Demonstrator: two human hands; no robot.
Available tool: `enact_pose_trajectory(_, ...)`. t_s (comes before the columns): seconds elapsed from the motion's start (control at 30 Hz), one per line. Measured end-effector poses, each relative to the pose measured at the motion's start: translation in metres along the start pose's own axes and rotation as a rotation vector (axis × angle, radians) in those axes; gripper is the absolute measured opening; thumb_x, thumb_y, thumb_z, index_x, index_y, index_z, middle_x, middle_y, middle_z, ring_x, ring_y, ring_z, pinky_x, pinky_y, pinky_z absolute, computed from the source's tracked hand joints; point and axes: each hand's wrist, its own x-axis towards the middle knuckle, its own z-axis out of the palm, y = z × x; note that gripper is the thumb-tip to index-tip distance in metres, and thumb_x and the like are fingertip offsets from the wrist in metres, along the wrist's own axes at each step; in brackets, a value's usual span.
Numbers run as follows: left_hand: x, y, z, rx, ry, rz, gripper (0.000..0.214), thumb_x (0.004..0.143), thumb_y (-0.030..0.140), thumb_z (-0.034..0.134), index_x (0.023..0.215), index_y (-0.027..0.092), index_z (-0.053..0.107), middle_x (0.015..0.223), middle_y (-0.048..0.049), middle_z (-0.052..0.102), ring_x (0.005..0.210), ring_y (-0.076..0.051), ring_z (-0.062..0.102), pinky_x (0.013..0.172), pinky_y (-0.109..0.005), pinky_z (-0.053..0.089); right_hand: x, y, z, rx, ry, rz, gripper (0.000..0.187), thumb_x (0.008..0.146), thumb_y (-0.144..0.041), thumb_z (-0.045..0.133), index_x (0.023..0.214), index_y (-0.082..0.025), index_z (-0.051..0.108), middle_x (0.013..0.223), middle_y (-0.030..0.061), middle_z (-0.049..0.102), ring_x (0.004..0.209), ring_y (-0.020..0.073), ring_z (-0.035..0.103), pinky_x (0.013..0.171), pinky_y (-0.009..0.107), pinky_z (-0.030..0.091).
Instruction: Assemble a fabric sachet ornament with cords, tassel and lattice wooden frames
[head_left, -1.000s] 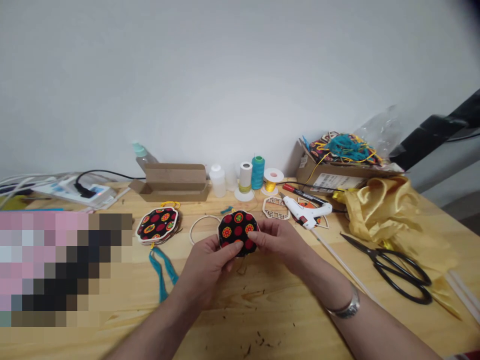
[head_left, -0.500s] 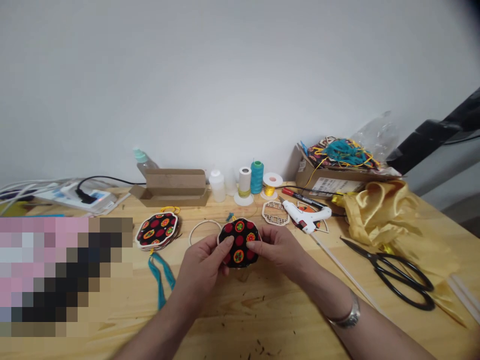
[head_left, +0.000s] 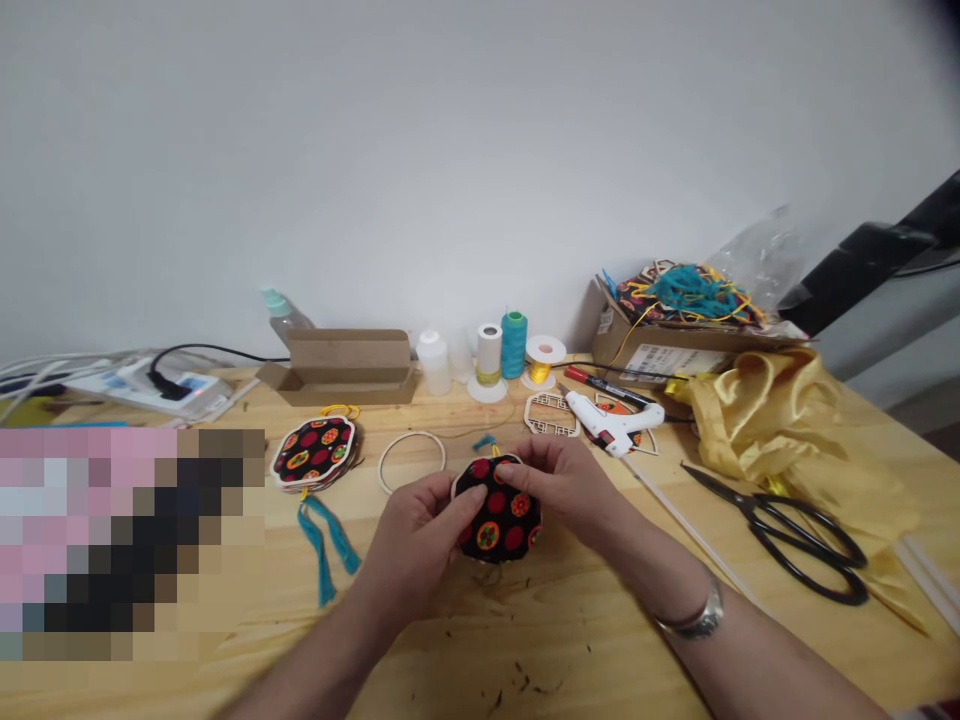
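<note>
Between both hands is a black fabric-covered ornament [head_left: 501, 520] with red and orange flower dots and a pale scalloped edge. My left hand [head_left: 429, 532] pinches its left side, thumb on the face. At its upper right, my right hand [head_left: 561, 488] grips the edge with thumb on top. A yellow cord and a bit of teal thread show at its far edge. To the left lies a stack of similar ornaments [head_left: 313, 452] with a teal tassel [head_left: 328, 545]. A thin pale hoop [head_left: 380, 462] rests just beyond my left hand.
Behind stand an open cardboard box [head_left: 349, 388], a white bottle [head_left: 433, 365], teal thread [head_left: 514, 345] and a yellow spool [head_left: 541, 372]. Rightward are a glue gun [head_left: 607, 422], a wooden lattice piece [head_left: 551, 416], black scissors [head_left: 806, 545], gold cloth [head_left: 757, 420] and a filled carton [head_left: 660, 355].
The ornament has shifted slightly right and toward me and turned a little. My right hand has moved from its right side up to its upper right edge.
</note>
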Motion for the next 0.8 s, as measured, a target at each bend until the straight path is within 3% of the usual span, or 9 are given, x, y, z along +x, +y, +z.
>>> enact_pose_trajectory(0.2,0.0004,0.0002,-0.0016,0.081,0.073,0.082,0.022,0.067,0.038,0.069,0.077,0.018,0.070,0.072,-0.0038,0.069,0.067,-0.016,0.059,0.061,-0.023,0.045,-0.0018,0.0045,0.0037,-0.055,-0.027,0.027,0.023,0.064,-0.034,0.069,0.068,-0.014,0.059,0.059,-0.0017,0.058,0.051,0.0079,0.049,0.048,0.020,0.039)
enact_pose_trajectory(0.43,0.0005,-0.0013,-0.0042,0.321,0.138,0.178,0.019,0.070,0.036,0.066,0.067,0.018,0.070,0.062,-0.0006,0.065,0.059,-0.012,0.052,0.053,-0.019,0.041,-0.0025,0.0084,0.0062,-0.119,-0.068,0.003,0.023,0.066,-0.035,0.067,0.070,-0.014,0.060,0.059,-0.0012,0.057,0.053,0.0085,0.049,0.049,0.021,0.039)
enact_pose_trajectory(0.63,0.0019,-0.0025,-0.0080,0.174,0.175,0.093,0.024,0.070,0.040,0.066,0.075,0.017,0.069,0.067,-0.0011,0.067,0.062,-0.014,0.057,0.058,-0.022,0.045,-0.0023,0.0004,0.0021,-0.054,-0.118,0.026,0.026,0.072,-0.040,0.063,0.073,-0.014,0.065,0.062,-0.0014,0.058,0.053,0.0077,0.047,0.050,0.021,0.037)
enact_pose_trajectory(0.8,0.0024,-0.0014,-0.0082,-0.034,0.145,0.053,0.024,0.071,0.039,0.066,0.079,0.016,0.068,0.067,-0.0007,0.067,0.063,-0.014,0.059,0.059,-0.023,0.047,0.0001,0.0003,0.0002,-0.022,-0.073,0.044,0.026,0.069,-0.038,0.066,0.069,-0.012,0.064,0.058,-0.0016,0.056,0.050,0.0069,0.044,0.050,0.021,0.034)
